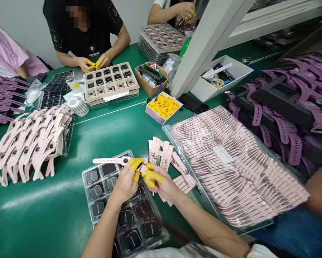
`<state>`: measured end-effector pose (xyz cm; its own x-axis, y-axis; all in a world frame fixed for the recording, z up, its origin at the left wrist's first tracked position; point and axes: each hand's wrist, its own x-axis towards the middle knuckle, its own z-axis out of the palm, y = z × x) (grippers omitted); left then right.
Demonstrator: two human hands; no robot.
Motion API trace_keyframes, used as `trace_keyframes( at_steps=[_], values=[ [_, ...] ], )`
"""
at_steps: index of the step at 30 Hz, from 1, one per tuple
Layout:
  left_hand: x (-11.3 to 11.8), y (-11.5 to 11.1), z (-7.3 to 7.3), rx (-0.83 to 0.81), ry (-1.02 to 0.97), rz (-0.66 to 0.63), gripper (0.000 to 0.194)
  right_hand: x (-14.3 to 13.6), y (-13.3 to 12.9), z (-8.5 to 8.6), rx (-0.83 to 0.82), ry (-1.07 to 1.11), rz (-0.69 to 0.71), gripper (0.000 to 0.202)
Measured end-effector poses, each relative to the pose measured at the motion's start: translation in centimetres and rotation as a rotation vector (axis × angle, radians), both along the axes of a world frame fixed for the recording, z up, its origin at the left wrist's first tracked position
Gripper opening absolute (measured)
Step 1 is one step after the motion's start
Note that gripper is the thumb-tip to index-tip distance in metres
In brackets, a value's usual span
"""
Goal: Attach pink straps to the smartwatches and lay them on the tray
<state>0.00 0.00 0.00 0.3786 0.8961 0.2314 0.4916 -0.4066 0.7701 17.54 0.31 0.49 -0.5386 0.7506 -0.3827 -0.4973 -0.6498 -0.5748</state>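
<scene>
Green bench [48, 211] is the work surface on my head-camera feed. My left hand [125, 184] and my right hand [162, 182] meet over the upper right part of the dark tray [87, 194]. On each hand, yellow cots cover the fingertips that I can see, and thumb and fingers close to a narrow pinch. Both pinches meet on a small pink piece [144, 170]; the fingers hide its far end, so I cannot tell its full shape. Just beyond the fingers, a watch [125, 161] lies across the tray's far edge, its pale strap [107, 161] pointing left. Dark square units [91, 176] sit in the tray pockets. To the right of the tray, loose straps [164, 154] lie in a heap near my right hand; beside them are the bagged straps [244, 172]. Further out I register a small carton [152, 114] filled with rolled yellow cots, a phone [194, 104] and a brown box [144, 85]. At left is a stack of strapped watches [33, 143]. Across the bench, a co-worker [80, 44] holds both hands at a beige tray [135, 87].
</scene>
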Motion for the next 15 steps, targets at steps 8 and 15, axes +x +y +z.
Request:
trace_keyframes(
  at_steps=[8,15],
  values=[
    [-0.35,-0.26,0.97,-0.054,0.100,-0.050,0.046,0.49,0.01,-0.33,-0.065,-0.084,0.027,0.045],
    [-0.87,-0.14,1.13,-0.205,-0.013,-0.063,0.043,0.62,-0.11,-0.49,0.048,-0.102,0.072,0.041]
  ],
)
